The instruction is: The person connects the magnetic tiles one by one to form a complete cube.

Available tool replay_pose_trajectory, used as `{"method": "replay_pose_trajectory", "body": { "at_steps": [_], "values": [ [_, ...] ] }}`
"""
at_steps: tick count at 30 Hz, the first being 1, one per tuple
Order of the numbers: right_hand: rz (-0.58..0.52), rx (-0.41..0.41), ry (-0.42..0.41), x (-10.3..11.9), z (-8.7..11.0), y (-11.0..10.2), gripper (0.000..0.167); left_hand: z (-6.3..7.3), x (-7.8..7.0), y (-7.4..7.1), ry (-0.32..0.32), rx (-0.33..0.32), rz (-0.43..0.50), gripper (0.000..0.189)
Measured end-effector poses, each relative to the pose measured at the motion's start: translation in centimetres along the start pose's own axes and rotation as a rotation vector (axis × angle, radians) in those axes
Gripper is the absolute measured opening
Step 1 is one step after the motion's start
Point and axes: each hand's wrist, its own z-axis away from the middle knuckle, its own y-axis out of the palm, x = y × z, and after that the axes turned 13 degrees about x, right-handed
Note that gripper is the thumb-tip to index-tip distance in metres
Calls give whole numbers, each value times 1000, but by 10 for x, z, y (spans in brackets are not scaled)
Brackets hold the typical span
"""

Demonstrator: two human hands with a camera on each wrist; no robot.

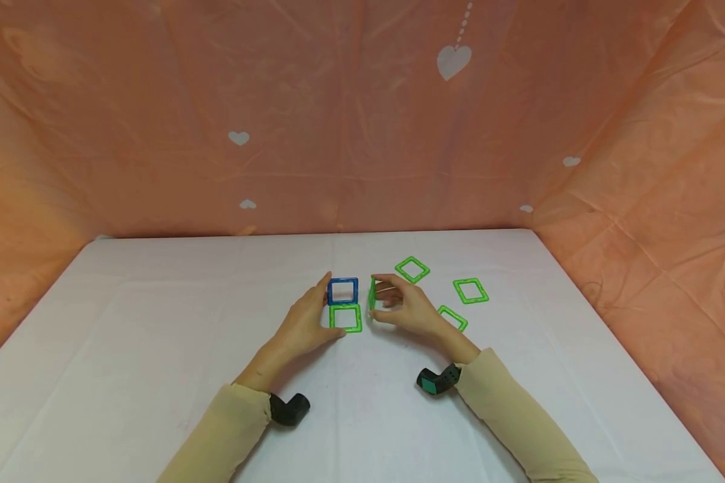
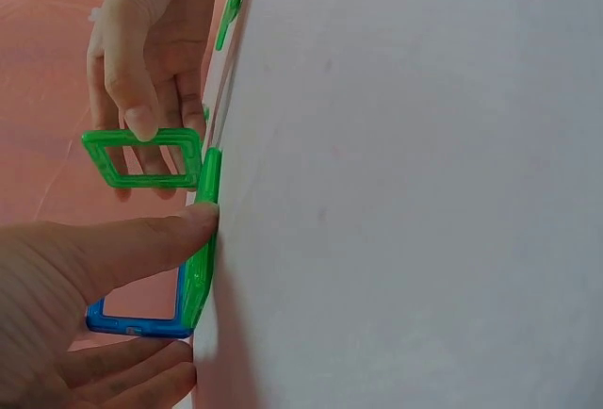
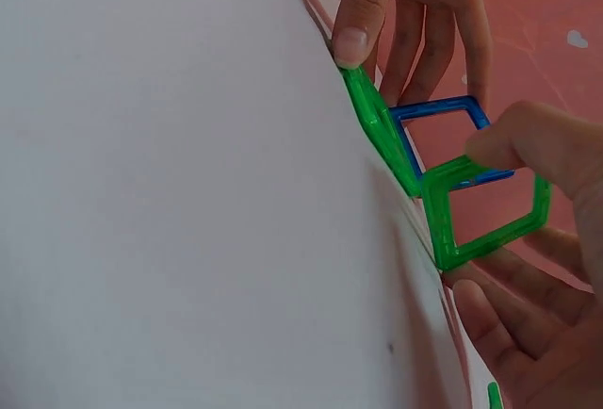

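A blue square magnetic tile (image 1: pixel 343 280) with an open middle stands upright along the far edge of a green square tile (image 1: pixel 359 318) that lies flat on the table. My left hand (image 1: pixel 302 323) holds this pair, its thumb on the green tile's near edge and its fingers at the left side of the blue one. Just to the right, my right hand (image 1: pixel 412 310) pinches another green tile (image 1: pixel 372 295) between thumb and fingers. That held tile is turned on edge, a small gap away from the pair in the head view.
Several loose green tiles lie to the right: one at the back (image 1: pixel 412 258), one farther right (image 1: pixel 472 301), and one partly covered by the right forearm (image 1: pixel 453 312). White cloth (image 1: pixel 175 322) covers the table. An orange curtain (image 1: pixel 338 134) hangs behind and at both sides.
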Motion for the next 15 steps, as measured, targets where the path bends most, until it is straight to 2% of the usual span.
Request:
{"method": "replay_pose_trajectory", "body": {
  "at_steps": [9, 15],
  "values": [
    [-15, 62, -44, -1, 1, 3, 66, 2, 0, -1, 25, -7, 13, 103],
    [-26, 100, -74, 0, 0, 6, 64, 2, 0, 0, 13, 0, 25, 102]
  ]
}}
